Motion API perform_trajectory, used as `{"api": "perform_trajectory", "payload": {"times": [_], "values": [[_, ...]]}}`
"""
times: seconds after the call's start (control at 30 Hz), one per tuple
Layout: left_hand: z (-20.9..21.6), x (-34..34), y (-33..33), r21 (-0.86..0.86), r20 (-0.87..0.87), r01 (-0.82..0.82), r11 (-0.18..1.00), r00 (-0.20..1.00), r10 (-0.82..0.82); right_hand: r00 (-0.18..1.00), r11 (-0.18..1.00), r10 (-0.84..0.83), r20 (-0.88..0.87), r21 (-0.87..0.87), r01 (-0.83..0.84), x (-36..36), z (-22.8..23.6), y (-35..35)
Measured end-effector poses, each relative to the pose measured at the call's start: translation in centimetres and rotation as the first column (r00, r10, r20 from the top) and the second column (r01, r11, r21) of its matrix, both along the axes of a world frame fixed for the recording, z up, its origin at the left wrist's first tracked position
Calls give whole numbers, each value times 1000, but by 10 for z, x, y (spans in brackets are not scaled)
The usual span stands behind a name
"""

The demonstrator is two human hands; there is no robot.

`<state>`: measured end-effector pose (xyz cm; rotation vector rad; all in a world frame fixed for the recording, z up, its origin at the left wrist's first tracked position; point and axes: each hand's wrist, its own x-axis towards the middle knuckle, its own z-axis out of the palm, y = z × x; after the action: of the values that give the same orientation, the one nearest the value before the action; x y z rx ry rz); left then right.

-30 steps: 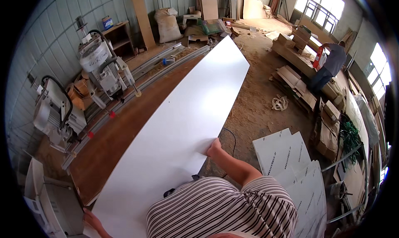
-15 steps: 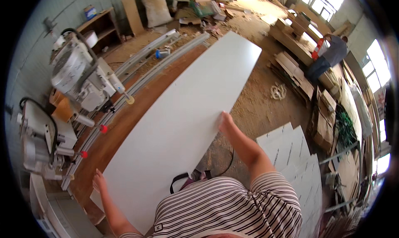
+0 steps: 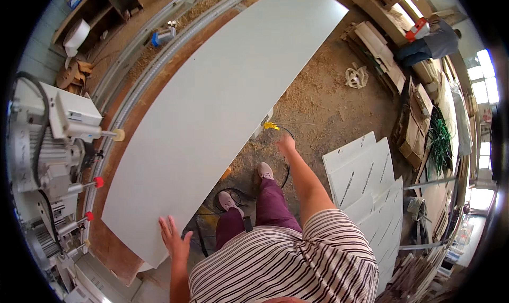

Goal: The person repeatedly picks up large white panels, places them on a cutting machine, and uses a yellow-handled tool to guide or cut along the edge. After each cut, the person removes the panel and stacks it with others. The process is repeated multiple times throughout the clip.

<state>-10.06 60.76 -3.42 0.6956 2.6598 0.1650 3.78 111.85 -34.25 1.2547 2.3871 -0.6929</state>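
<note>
A long white panel (image 3: 212,80) lies on a brown wooden bed, reaching from near me toward the far right. My left hand (image 3: 175,238) rests with spread fingers at the panel's near right edge. Away from the panel's right side, over the floor, is my right hand (image 3: 287,145). Its fingers are foreshortened, so their closure is unclear. Just beyond it a yellow fitting (image 3: 271,125) with a black cable sits beside the panel's edge. I cannot tell whether the right hand touches the cable.
Machine heads (image 3: 58,149) with red-tipped rods line the left rail (image 3: 143,72). Marked white boards (image 3: 366,181) lean in a stack at right. Black cable loops (image 3: 228,197) lie by my feet. Another person (image 3: 435,41) bends over boards at far right.
My left hand has moved from the panel's left edge to its near right edge. My right hand has left the panel's right edge. The view has tilted down, showing my legs.
</note>
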Motion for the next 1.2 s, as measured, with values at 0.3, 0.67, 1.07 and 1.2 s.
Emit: {"api": "perform_trajectory", "payload": {"times": [0.3,0.67,1.07,1.2], "values": [[-7,-9,21,35,-8,-171,985,985,171,920,901,-225,-321,-429,71,-80,-12,50],[-6,1,13,18,-147,-206,978,967,207,778,703,-608,-159,-563,434,-107,30,2],[22,177,-71,325,383,-413,851,880,281,620,890,235,-748,-91,-447,-22,148,-147],[33,175,-71,453,286,-312,835,938,195,409,658,350,-843,-89,-748,-7,268,-251]]}}
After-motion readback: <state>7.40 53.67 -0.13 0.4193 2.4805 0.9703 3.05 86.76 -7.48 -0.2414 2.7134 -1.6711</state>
